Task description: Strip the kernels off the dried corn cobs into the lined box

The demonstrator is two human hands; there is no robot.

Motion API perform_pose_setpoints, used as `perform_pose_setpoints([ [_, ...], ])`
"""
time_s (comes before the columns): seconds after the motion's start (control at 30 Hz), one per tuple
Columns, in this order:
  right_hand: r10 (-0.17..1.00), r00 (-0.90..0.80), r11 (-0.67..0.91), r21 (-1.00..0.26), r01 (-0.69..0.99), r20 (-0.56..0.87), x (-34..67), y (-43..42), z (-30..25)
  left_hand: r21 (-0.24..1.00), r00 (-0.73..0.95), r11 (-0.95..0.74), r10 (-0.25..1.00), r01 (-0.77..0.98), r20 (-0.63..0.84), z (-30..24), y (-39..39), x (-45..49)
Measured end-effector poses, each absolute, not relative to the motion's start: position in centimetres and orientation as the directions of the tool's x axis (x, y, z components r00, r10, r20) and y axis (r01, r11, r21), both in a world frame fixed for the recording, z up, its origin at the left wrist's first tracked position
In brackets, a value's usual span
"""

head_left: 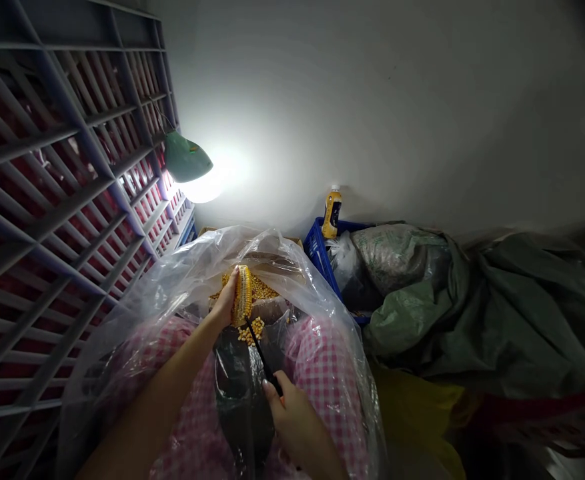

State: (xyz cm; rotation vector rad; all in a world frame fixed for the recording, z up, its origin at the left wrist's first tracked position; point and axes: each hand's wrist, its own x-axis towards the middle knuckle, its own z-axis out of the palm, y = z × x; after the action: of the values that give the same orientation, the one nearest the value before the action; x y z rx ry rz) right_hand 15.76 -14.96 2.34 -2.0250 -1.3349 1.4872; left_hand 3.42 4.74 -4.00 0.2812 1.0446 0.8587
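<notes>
My left hand (pixel 226 303) is wrapped round a corn cob (pixel 243 293), held upright over a clear plastic sheet. Some rows on the cob look stripped, while yellow kernels remain on others. In my right hand (pixel 292 410) is a screwdriver (pixel 259 350) with a thin dark shaft and a black and orange handle. Its tip meets the lower end of the cob. Loose kernels (pixel 252 331) lie on dark plastic just below, and a larger heap of kernels (pixel 262 288) sits behind the cob. My right palm hides part of the handle.
The clear plastic sheet (pixel 332 300) drapes over my checked-cloth legs and a cardboard box. A slatted plastic crate wall (pixel 77 193) rises at left, with a lit lamp (pixel 188 160) hanging there. To the right stand a blue basket (pixel 317 250), a yellow bottle (pixel 331 213) and stuffed sacks (pixel 402 257).
</notes>
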Motion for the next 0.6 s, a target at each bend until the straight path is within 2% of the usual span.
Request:
perform_pose_setpoints([
  [0.1, 0.788, -0.005, -0.542, -0.698, 0.468, -0.615, 16.5, -14.3, 2.4, 0.698, 0.146, 0.616, 0.779, -0.365, -0.61, -4.3, 4.6, 3.5],
  [0.3, 0.772, -0.022, -0.543, -0.677, 0.496, -0.635, 16.5, -13.5, 2.5, 0.724, 0.079, 0.615, 0.776, -0.311, -0.626, -4.4, 4.2, 3.6],
  [0.37, 0.765, 0.004, -0.54, -0.638, 0.549, -0.644, 15.9, -13.5, 2.5, 0.718, 0.073, 0.614, 0.774, -0.329, -0.629, -4.6, 4.2, 3.6],
  [0.5, 0.841, 0.077, -0.442, -0.598, 0.668, -0.535, 14.8, -13.5, 2.2, 0.694, 0.051, 0.551, 0.798, -0.464, -0.6, -4.9, 4.6, 3.5],
  [0.6, 0.843, 0.091, -0.442, -0.586, 0.679, -0.531, 14.5, -13.5, 1.7, 0.701, -0.01, 0.513, 0.803, -0.496, -0.596, -4.9, 4.8, 3.5],
])
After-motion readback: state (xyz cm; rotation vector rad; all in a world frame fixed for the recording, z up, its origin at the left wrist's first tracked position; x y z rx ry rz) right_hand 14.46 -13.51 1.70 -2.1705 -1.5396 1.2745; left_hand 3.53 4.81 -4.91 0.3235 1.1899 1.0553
